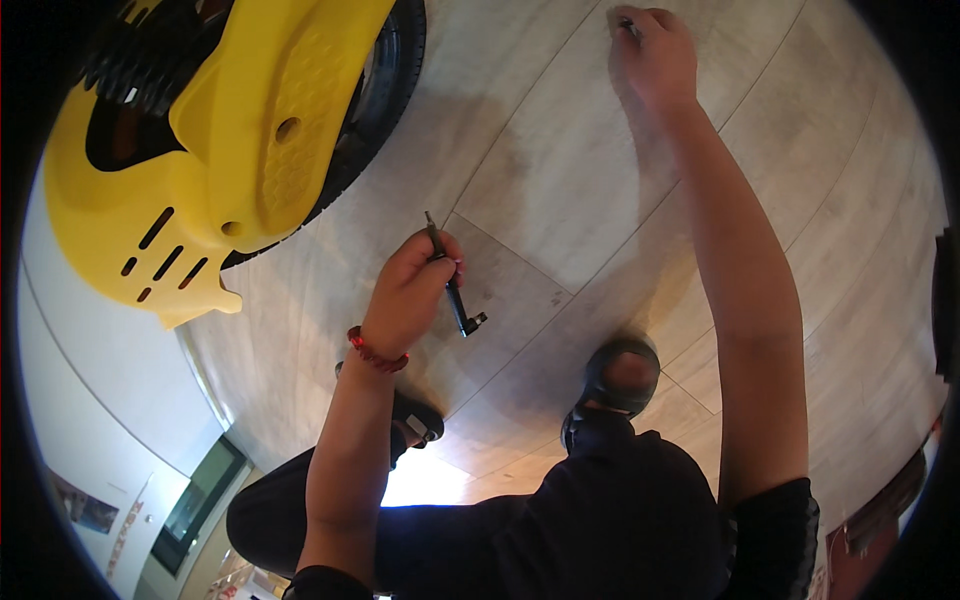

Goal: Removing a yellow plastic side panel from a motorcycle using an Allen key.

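My left hand point(405, 285) is closed around a dark L-shaped socket wrench point(457, 298). Its narrow tip points away from me, past the thumb, and its short bent end sticks out toward my feet. Far out to the right, my right hand point(657, 62) is down at floor level with its fingers pinched together. A small dark piece point(628, 26) shows between those fingertips, too small and shaded to name. Left of my hands is a yellow plastic vehicle body point(265, 130), with holes and slots in it. A black tyre point(392, 95) runs along its right side.
Below my hands lies the pale wood-look floor point(540, 190). My two dark sandals, the left point(420, 415) and the right point(625, 375), rest on it. A white cabinet-like panel point(110, 370) stands at the left. Dark objects point(885, 500) line the far right rim.
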{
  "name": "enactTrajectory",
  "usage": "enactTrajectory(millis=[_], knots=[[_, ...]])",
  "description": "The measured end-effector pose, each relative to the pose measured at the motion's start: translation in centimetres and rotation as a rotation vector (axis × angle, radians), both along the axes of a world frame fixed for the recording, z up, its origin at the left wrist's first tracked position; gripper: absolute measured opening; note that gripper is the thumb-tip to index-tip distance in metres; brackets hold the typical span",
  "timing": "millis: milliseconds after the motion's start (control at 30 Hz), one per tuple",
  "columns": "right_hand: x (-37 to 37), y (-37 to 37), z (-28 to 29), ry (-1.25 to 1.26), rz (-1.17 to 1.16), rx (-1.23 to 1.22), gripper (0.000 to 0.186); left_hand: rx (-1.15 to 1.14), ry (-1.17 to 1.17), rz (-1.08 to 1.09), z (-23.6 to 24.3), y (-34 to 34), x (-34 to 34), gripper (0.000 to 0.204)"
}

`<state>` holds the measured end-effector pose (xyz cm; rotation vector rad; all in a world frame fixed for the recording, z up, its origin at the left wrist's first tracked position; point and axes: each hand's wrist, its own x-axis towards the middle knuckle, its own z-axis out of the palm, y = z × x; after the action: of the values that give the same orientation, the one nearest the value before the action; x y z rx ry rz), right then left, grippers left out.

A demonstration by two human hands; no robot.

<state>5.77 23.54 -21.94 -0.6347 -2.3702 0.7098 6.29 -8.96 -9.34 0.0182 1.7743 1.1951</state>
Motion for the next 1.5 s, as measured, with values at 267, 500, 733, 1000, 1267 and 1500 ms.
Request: enactTrajectory(millis=[267, 500, 733, 1000, 1267, 1500], knots=[[-2.4, -1.1, 1.3, -0.1, 0.118, -0.115, 0.013, -0.02, 0.01, -0.033, 0.3, -0.1, -0.1, 0.012], [-2.7, 1.5, -0.7, -0.317, 0.208, -0.099, 0.037, 0.032, 0.043, -0.043, 1.1, -0.4, -0.4, 0.012], [1.8, -7.4, 6.1, -0.17, 0.317, -0.816, 0.042, 0.214, -0.099, 0.251, 3.4, -1.0, -1.1, 0.019], [7.6, -15.3, 13.9, -0.365, 1.074, -1.92, 0.019, 0.606, 0.013, 0.334, 6.3, -1.5, -1.5, 0.021], [6.7, -19.1, 17.3, -0.277, 0.841, -1.449, 0.025, 0.6, 0.041, 0.396, 7.8, -2.4, -2.6, 0.03], [5.9, -20.4, 18.6, -0.278, 0.758, -1.447, 0.027, 0.546, 0.062, 0.396, 8.1, -2.7, -3.5, 0.033]])
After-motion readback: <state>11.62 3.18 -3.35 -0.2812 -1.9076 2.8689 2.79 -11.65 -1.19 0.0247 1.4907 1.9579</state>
